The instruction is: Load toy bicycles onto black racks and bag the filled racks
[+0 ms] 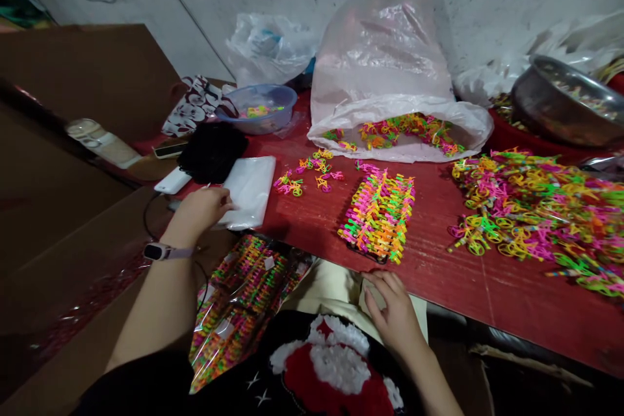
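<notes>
My left hand [201, 209], with a watch on its wrist, reaches to a stack of clear plastic bags [251, 192] at the table's left. Its fingers are curled and pinch the near left part of the stack. Low at the table's front edge rests my right hand [389, 302], fingers loosely stretched and nothing visible in them. Just beyond it, small plastic bicycles [377, 214] in bright colours stand packed in rows on a dark tray [365, 252]. Several loose toy bicycles [322, 172] lie between the bags and those rows.
A large pile of toy bicycles [531, 208] covers the right side. Behind stand an open white sack [380, 71], a blue bowl [273, 118] and a metal basin [556, 110]. Black cloth [212, 151], a white phone-like object [173, 180] and a bottle [103, 143] lie left. Packed bags [238, 299] sit below.
</notes>
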### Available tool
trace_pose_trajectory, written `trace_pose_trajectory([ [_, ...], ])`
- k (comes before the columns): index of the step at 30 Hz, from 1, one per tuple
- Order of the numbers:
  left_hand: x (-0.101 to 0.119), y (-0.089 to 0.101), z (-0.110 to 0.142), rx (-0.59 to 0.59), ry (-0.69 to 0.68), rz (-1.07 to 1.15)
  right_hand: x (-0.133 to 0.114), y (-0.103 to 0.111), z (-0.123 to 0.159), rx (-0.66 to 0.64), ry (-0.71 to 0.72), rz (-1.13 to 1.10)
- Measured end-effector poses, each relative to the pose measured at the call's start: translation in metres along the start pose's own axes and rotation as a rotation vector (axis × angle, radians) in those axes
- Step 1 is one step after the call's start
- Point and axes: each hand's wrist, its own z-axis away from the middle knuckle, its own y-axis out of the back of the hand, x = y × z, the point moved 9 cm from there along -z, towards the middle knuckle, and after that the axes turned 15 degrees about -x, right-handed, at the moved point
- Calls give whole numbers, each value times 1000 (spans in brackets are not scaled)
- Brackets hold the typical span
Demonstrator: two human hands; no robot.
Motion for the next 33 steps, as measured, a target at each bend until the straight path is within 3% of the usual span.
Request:
trace_pose_trajectory([
  [3,-6,40,14,233,99,64,-1,-2,-3,1,-2,22],
  [7,-10,93,60,687,322,183,-9,4,-6,71,2,-58],
  [9,9,106,88,847,311,232,-19,12,-8,108,-9,-169],
  [10,26,111,104,945,209,283,-26,17,-10,122,-12,-226],
  [11,51,112,112,931,68,294,-36,22,-14,131,-5,-275],
  [15,179,81,138,518,-539,234,-92,31,-37,48,155,-404],
  [16,213,68,149,369,-767,237,-103,32,-43,24,193,-427],
  [17,234,59,159,271,-875,244,-110,34,-47,13,221,-440],
  [19,249,42,162,99,-889,284,-116,43,-50,33,251,-443],
  [23,227,4,148,-245,-809,297,-96,82,-31,142,142,-498],
  [25,206,-3,140,-279,-777,334,-81,108,-14,195,36,-554],
  [29,156,24,133,29,-677,495,-67,155,20,235,-99,-574],
  [33,97,40,140,278,-385,585,-57,188,59,255,-94,-520],
])
